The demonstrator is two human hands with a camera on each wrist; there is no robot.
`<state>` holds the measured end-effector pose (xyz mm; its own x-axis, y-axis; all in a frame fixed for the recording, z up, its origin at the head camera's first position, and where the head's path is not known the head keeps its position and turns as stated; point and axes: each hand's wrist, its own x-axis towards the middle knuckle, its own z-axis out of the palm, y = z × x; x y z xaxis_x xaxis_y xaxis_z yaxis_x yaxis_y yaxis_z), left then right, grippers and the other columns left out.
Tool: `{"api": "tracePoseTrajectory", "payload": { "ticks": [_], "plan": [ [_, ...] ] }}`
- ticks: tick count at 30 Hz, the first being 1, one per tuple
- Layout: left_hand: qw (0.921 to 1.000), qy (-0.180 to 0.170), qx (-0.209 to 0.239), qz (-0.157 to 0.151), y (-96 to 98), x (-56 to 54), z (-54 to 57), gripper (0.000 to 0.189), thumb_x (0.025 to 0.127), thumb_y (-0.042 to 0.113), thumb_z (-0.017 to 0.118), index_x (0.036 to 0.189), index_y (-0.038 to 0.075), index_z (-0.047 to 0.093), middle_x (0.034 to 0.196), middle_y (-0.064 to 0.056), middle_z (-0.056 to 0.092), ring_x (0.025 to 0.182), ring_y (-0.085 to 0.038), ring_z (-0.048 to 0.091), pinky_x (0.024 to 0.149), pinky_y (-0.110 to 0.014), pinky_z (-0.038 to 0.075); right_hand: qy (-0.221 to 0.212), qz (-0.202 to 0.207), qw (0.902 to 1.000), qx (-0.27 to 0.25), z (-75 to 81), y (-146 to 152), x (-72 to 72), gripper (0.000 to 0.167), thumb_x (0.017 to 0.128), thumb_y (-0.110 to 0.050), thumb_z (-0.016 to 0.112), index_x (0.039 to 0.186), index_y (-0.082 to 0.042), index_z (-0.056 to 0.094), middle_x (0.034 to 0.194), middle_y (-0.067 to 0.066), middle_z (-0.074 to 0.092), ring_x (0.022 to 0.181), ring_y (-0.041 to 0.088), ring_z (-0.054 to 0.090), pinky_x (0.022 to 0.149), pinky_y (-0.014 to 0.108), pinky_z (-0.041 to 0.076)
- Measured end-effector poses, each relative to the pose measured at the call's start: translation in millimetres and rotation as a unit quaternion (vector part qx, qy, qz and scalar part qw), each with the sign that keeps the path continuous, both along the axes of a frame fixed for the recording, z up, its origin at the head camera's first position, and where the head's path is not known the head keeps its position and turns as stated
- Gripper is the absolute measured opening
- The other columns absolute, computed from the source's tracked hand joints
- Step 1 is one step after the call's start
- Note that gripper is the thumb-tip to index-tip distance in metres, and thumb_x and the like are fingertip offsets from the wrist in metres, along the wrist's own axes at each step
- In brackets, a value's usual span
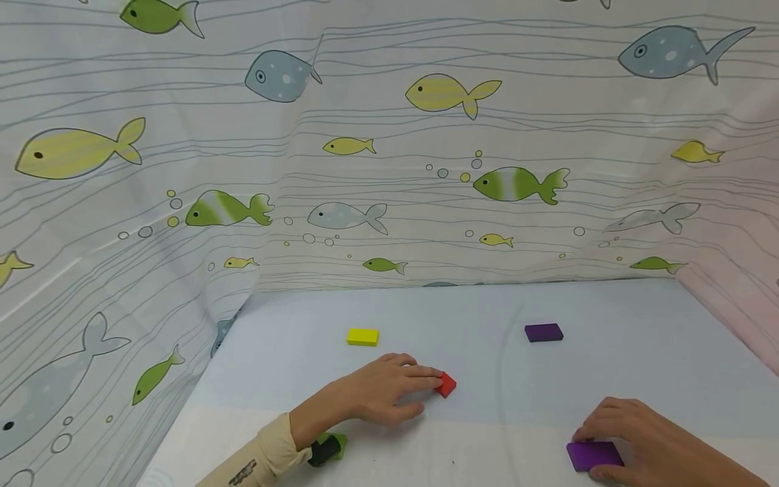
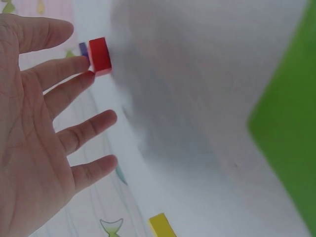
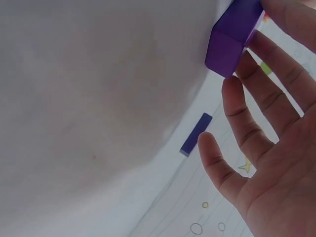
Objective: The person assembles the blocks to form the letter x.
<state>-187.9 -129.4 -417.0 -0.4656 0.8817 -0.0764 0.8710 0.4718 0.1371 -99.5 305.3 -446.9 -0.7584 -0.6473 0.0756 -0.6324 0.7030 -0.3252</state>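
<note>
My left hand (image 1: 389,392) reaches over the table with its fingers extended. Its index and middle fingertips touch a small red block (image 2: 100,56), while the thumb stays apart from it in the left wrist view. At the lower right, my right hand (image 1: 645,439) holds a purple block (image 1: 593,456) between the thumb on the near side and the fingers on the far side. In the right wrist view that purple block (image 3: 229,42) is close to the fingertips, and the little finger is off it.
A yellow block (image 1: 362,337) lies beyond my left hand. A second, dark purple block (image 1: 544,332) lies far right. Under my left wrist sits a green block (image 1: 341,443), partly hidden by a black piece at the cuff. Fish-patterned cloth (image 1: 389,176) hangs behind the table.
</note>
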Motion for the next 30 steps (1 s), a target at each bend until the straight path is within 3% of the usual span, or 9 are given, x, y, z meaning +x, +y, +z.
{"api": "tracePoseTrajectory", "payload": {
  "ticks": [3, 10, 15, 22, 28, 30],
  "plan": [
    [1.0000, 0.000, -0.002, -0.001, 1.1, 0.1, 0.9, 0.048, 0.102, 0.037, 0.044, 0.147, 0.023, 0.048, 0.150, 0.010, 0.043, 0.126, -0.017, 0.046, 0.106, -0.041, 0.037, 0.005, 0.001, 1.0000, 0.001, 0.7, 0.2, 0.6, 0.024, 0.086, -0.055, 0.068, 0.108, -0.046, 0.066, 0.099, -0.029, 0.053, 0.089, -0.003, 0.048, 0.071, 0.031, 0.047],
    [1.0000, 0.007, -0.006, -0.001, 2.1, 0.9, 2.4, 0.048, 0.101, 0.036, 0.044, 0.147, 0.025, 0.049, 0.150, 0.010, 0.043, 0.126, -0.017, 0.046, 0.106, -0.041, 0.037, -0.051, -0.022, 0.9981, 0.026, 4.5, -1.2, -1.8, 0.027, 0.085, -0.060, 0.066, 0.109, -0.047, 0.065, 0.099, -0.029, 0.052, 0.090, -0.002, 0.047, 0.073, 0.032, 0.048],
    [0.9999, 0.008, -0.009, 0.000, 1.7, 0.3, 1.0, 0.048, 0.101, 0.037, 0.044, 0.147, 0.025, 0.048, 0.151, 0.011, 0.042, 0.126, -0.017, 0.045, 0.106, -0.041, 0.037, -0.042, -0.020, 0.9987, 0.020, 3.8, -1.7, -1.2, 0.027, 0.085, -0.059, 0.066, 0.109, -0.046, 0.066, 0.099, -0.029, 0.053, 0.091, -0.002, 0.048, 0.074, 0.033, 0.048],
    [0.9999, 0.006, -0.008, 0.000, 1.3, -0.7, -1.5, 0.048, 0.101, 0.037, 0.044, 0.147, 0.025, 0.049, 0.151, 0.011, 0.042, 0.126, -0.016, 0.045, 0.106, -0.040, 0.037, -0.068, -0.031, 0.9968, 0.028, 4.0, -2.2, -1.9, 0.026, 0.085, -0.059, 0.066, 0.108, -0.046, 0.066, 0.099, -0.029, 0.052, 0.090, -0.001, 0.047, 0.074, 0.032, 0.049],
    [0.9999, 0.007, -0.008, 0.001, 1.0, 0.1, -2.2, 0.048, 0.101, 0.037, 0.044, 0.147, 0.025, 0.048, 0.151, 0.011, 0.042, 0.126, -0.016, 0.045, 0.105, -0.040, 0.038, -0.015, -0.008, 0.9998, 0.012, 1.3, -2.1, 0.2, 0.024, 0.086, -0.055, 0.069, 0.107, -0.045, 0.066, 0.098, -0.030, 0.053, 0.089, -0.004, 0.048, 0.073, 0.032, 0.048],
    [1.0000, 0.006, -0.008, 0.002, 1.0, 0.6, -2.3, 0.048, 0.101, 0.037, 0.044, 0.148, 0.025, 0.048, 0.151, 0.011, 0.042, 0.126, -0.016, 0.045, 0.105, -0.039, 0.038, -0.024, -0.012, 0.9995, 0.014, 1.5, -2.6, 0.1, 0.024, 0.085, -0.055, 0.069, 0.107, -0.045, 0.066, 0.098, -0.030, 0.053, 0.089, -0.003, 0.048, 0.073, 0.032, 0.048]
  ]
}}
